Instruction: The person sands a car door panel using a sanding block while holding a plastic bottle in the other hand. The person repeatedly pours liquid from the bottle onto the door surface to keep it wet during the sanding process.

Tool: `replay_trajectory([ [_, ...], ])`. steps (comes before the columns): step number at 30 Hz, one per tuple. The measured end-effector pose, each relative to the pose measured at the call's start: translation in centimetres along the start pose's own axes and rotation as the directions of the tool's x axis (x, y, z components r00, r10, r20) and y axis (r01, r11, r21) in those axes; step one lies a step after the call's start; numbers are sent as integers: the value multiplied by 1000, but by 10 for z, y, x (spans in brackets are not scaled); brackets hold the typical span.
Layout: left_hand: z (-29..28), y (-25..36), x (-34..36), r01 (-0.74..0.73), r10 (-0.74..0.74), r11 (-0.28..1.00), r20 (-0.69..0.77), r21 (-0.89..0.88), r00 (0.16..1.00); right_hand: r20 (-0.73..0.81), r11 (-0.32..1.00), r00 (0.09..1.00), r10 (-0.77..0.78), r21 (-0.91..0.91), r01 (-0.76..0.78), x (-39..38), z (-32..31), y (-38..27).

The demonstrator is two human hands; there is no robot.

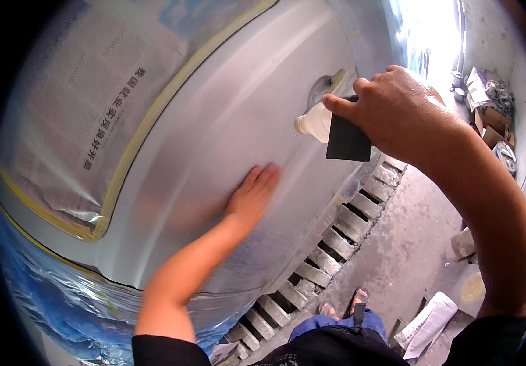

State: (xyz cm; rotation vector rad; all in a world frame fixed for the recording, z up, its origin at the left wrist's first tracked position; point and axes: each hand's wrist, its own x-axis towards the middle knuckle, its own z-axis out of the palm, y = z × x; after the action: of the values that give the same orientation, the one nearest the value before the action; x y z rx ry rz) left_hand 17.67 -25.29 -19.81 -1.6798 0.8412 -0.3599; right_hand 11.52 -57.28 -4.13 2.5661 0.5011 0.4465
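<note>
My left hand (254, 192) lies flat against a smooth light-grey car door panel (226, 128), its fingers stretched out and slightly blurred. Up and to the right, my right hand (397, 107) is closed around a pale translucent plastic bottle (318, 123) and a black sheet of sandpaper (347, 137). The bottle is tilted, its neck pointing left toward the panel. The sandpaper hangs in front of part of the bottle and hides it. Just behind the bottle is the door's handle recess (319, 91).
Printed newspaper (86, 104), edged with yellow masking tape (136, 137), covers the window area. Blue plastic film (56, 293) wraps the lower left. Below the panel runs a slatted floor grating (312, 274). Cardboard (494, 122), a can (505, 155) and loose paper (426, 323) lie at right.
</note>
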Motion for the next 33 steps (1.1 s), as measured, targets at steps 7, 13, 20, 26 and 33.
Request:
replay_trajectory([
  [7, -46, -104, 2, 229, -256, 901, -25, -369, 966, -7, 983, 983, 181, -11, -181, 11, 2, 34],
  [13, -69, -127, 130, 269, -302, 925, -87, -267, 949, -219, 965, 941, 259, 10, -264, 10, 0, 56],
  [20, -61, -113, 148, -62, 51, 989, -79, -138, 996, -43, 948, 948, 317, 1, -317, 19, 23, 70],
  [26, -59, -141, 141, -51, 36, 988, -108, -143, 994, 11, 931, 939, 344, 130, -342, 37, 31, 98],
  [33, -88, -173, 269, 185, -219, 964, -173, -191, 960, 77, 943, 943, 324, 52, -329, 36, 50, 151],
])
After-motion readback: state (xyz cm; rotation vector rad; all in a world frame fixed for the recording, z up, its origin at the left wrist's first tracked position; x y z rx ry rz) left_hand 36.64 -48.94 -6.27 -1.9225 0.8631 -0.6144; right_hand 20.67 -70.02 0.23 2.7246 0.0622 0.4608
